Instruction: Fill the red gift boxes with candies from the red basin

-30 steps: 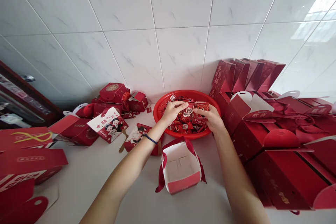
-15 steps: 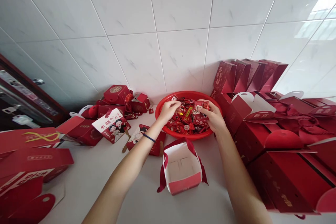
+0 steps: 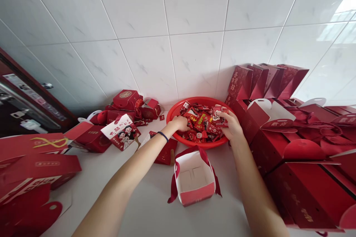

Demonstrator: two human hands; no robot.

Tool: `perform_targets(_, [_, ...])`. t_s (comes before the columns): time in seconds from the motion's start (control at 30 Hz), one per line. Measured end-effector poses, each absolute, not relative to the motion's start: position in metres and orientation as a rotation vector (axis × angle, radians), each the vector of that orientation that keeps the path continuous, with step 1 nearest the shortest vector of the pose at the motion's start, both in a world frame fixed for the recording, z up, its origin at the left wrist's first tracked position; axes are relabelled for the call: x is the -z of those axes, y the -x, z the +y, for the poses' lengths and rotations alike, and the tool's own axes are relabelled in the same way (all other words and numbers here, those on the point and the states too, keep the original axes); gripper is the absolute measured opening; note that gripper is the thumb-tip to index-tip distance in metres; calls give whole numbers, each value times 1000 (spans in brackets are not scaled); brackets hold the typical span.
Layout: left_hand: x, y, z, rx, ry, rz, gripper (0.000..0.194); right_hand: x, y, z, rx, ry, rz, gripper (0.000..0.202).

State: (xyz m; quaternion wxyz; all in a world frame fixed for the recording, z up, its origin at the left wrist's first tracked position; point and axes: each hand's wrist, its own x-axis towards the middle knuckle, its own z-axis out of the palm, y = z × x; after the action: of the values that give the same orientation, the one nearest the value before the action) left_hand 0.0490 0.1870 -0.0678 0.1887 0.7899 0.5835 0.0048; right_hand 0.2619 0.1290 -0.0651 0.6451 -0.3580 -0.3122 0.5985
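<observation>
A red plastic basket (image 3: 199, 99) by the wall holds a heap of wrapped candies (image 3: 204, 121), mostly in red wrappers. My left hand (image 3: 180, 123) dips into the heap's left side, fingers curled down; whatever they pinch is hidden. Over the basket's right side, my right hand (image 3: 233, 124) is closed on red candy packets (image 3: 219, 115), the thumb lying across them. In front of the basket stands an open-topped red gift box (image 3: 196, 195), white inside, with dark red ribbon at its sides. Its visible floor is bare.
Red gift boxes (image 3: 303, 189) are stacked along the right, with upright ones (image 3: 240, 83) behind. On the left lie more red boxes (image 3: 55, 164) and a card printed with a cartoon couple (image 3: 125, 131). A flat red bag (image 3: 167, 152) lies under my left forearm. A tiled wall (image 3: 194, 59) rises behind.
My left hand has gone down from above the candies into the heap. The right hand has shifted slightly right with its packets. The view has turned slightly.
</observation>
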Motion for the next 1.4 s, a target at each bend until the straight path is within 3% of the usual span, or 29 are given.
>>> perform_targets(0.23, [60, -54, 179, 197, -2105, 1431, 50, 63, -261, 129, -1374, 789, -665, 26])
perform_targets(0.67, [58, -57, 181, 132, -1930, 1194, 8, 62, -261, 129, -1389, 775, -638, 17])
perform_targets(0.9, [67, -52, 186, -2, -1924, 1119, 30, 66, -262, 131, -1402, 765, -672, 21])
perform_targets(1.4, [62, -48, 184, -468, -1883, 1091, 29, 61, -260, 128, -1383, 786, -644, 22])
